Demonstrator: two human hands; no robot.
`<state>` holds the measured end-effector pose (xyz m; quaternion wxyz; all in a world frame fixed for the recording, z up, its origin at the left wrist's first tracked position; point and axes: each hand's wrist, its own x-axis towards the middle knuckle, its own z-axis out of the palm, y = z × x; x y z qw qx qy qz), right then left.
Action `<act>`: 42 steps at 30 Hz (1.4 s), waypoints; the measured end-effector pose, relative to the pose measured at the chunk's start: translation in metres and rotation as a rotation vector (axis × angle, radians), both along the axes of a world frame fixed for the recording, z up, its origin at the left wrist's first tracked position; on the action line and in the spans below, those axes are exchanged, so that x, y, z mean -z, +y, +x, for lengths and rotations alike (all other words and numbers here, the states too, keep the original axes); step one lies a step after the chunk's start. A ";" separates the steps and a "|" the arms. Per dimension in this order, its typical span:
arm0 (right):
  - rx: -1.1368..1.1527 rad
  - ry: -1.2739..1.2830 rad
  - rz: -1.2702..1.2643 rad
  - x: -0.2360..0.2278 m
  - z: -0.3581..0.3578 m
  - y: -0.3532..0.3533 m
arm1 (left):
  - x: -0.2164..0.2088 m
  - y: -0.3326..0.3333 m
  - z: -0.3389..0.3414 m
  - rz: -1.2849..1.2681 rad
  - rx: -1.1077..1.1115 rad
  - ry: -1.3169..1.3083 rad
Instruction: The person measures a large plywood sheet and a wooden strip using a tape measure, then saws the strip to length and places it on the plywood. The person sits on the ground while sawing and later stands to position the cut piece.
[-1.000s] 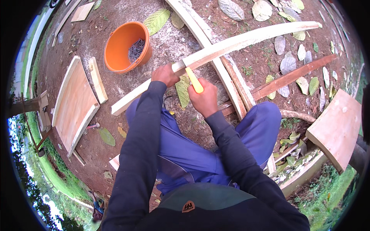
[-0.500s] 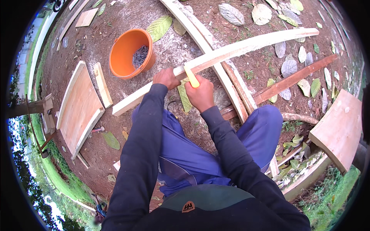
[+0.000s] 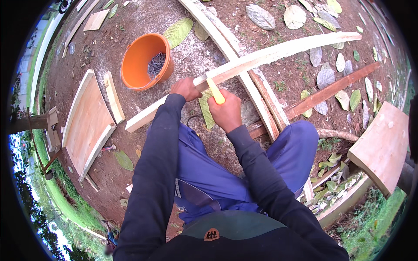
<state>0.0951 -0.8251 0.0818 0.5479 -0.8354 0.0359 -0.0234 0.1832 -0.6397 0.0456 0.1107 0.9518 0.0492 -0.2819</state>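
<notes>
A long pale timber (image 3: 265, 56) lies slanting in front of me, resting across another pale timber (image 3: 217, 35). My left hand (image 3: 186, 89) is closed around it, left of where the timbers cross. Just to the right, my right hand (image 3: 225, 111) grips a yellow-handled tool (image 3: 214, 90). The handle slopes from my fist up to the near edge of the held timber. What sort of working end it has, I cannot make out.
An orange bucket (image 3: 146, 61) with many nails (image 3: 156, 65) stands beyond my left hand. Wide boards lie at left (image 3: 89, 124) and right (image 3: 383, 148). A reddish-brown plank (image 3: 333, 89) extends under the crossing timber. Dry leaves (image 3: 325, 78) litter the soil.
My right hand and the yellow handle have shifted slightly toward me. My left hand keeps its hold on the timber. The whole view has drifted a little.
</notes>
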 end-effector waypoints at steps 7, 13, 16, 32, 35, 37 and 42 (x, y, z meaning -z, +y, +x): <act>0.003 0.260 0.090 -0.061 -0.137 -0.070 | -0.004 0.008 0.008 -0.079 -0.017 0.093; -0.004 0.079 0.067 -0.008 -0.025 -0.008 | 0.014 0.011 0.005 -0.067 -0.026 0.070; -0.004 0.080 -0.011 -0.006 -0.001 0.010 | 0.013 0.010 0.003 -0.077 -0.030 0.032; -0.047 0.206 0.037 -0.023 -0.029 -0.013 | 0.042 0.039 0.014 -0.246 -0.033 0.092; -0.040 0.210 0.044 -0.057 -0.123 -0.061 | 0.036 0.038 0.028 -0.184 0.045 0.181; -0.048 0.208 0.052 -0.061 -0.136 -0.072 | 0.044 0.035 0.025 -0.174 0.044 0.074; -0.034 0.149 0.026 -0.011 -0.014 -0.004 | 0.044 0.034 0.026 -0.202 0.045 0.036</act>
